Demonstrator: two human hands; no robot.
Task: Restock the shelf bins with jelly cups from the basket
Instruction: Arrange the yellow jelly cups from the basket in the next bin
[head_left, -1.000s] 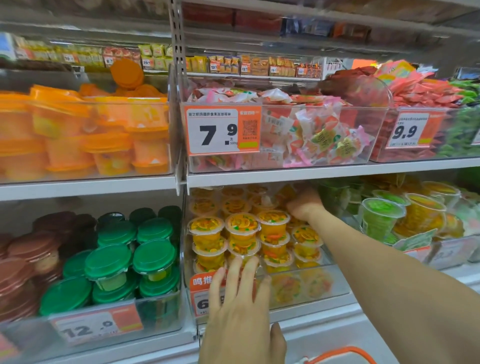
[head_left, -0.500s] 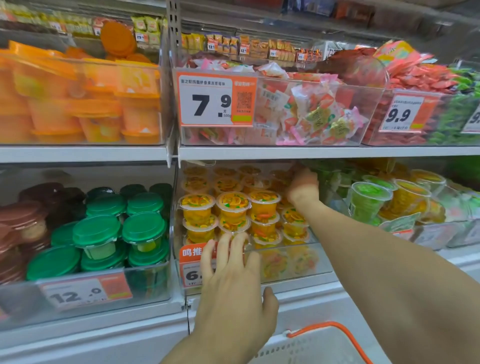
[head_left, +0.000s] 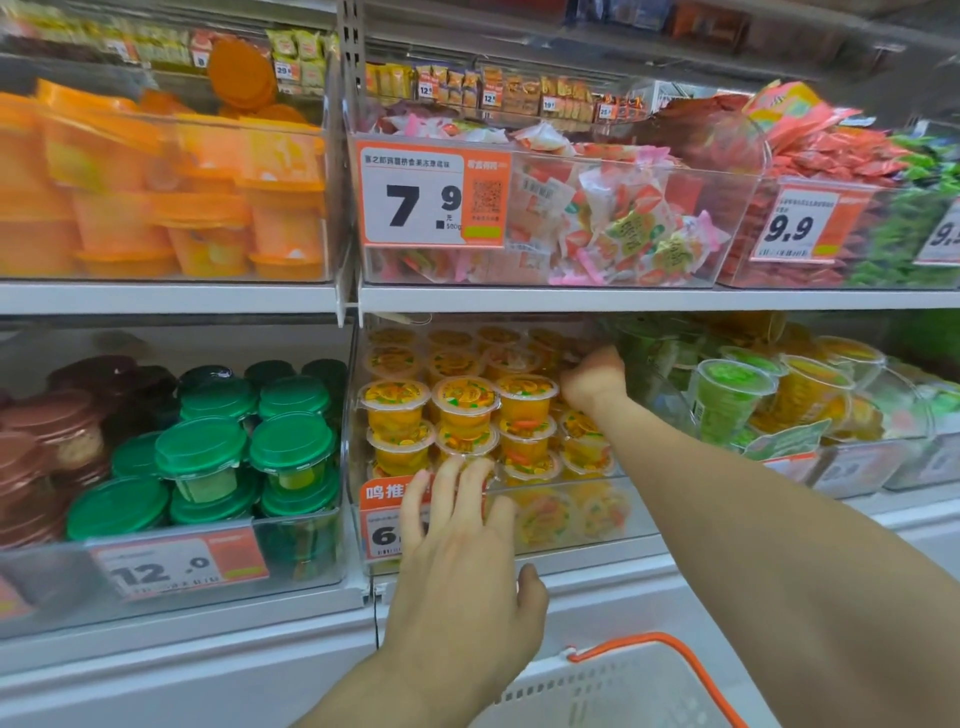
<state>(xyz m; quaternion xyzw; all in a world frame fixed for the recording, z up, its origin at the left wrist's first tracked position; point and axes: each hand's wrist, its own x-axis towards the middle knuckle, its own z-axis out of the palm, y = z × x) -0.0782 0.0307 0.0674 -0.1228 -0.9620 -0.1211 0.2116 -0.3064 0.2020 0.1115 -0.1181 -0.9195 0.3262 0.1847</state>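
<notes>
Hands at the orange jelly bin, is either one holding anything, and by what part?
The left hand holds nothing; its straight fingers rest against the bin's clear front. The right hand is curled deep among the cups; any hold cannot be told.

Price tags on bin fronts: "7.9" tag (head_left: 434, 193) top mid, "9.9" tag (head_left: 797, 224) top rt, "12.0" tag (head_left: 176, 566) lower left.

The person is wearing nothing on either forearm: left hand (head_left: 457, 582) and right hand (head_left: 592, 379) are showing bare, without sleeves or gloves.
</notes>
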